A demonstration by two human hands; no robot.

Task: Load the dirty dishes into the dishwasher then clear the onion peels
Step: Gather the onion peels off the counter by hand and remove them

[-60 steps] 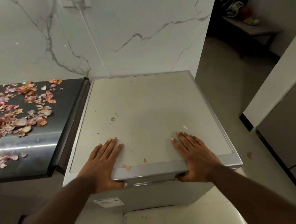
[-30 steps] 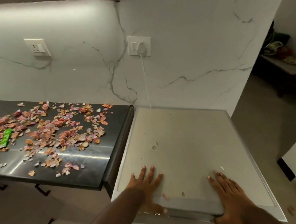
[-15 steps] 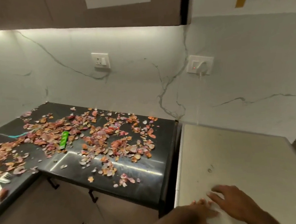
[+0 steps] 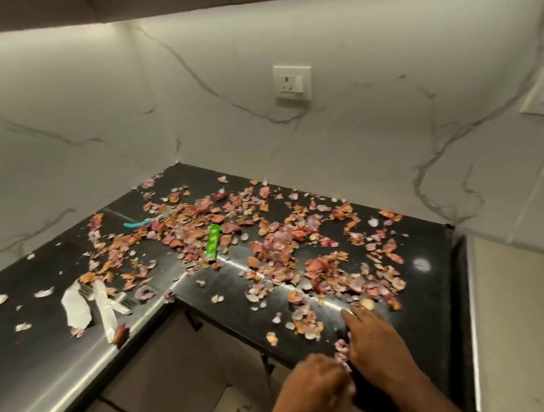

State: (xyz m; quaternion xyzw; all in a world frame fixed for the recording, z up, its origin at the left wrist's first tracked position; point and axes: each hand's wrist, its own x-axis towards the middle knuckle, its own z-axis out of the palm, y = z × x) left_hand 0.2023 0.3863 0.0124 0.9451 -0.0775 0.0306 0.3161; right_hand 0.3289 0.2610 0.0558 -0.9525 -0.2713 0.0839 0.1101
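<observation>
Onion peels (image 4: 323, 267), pink and orange, lie scattered over most of the black L-shaped counter (image 4: 431, 250). My right hand (image 4: 373, 345) lies flat on the counter near its front edge, fingers straight and pointing into the peels. A small clump of peels (image 4: 342, 354) sits at the edge between my hands. My left hand (image 4: 311, 391) is blurred, just below and in front of the counter edge, close beside the right hand; its fingers are not clear. The dishwasher's pale top (image 4: 527, 314) shows at the right, beside the counter.
A green packet (image 4: 213, 243) and a teal strip (image 4: 141, 222) lie among the peels. White torn wrappers (image 4: 74, 308) rest on the counter's left arm. Two wall sockets (image 4: 292, 82) sit on the marble backsplash. Cabinet fronts (image 4: 169, 391) stand below the counter.
Both hands left the dishwasher top and moved left to the counter's front edge. My view turned left from the dishwasher to the peel-covered counter.
</observation>
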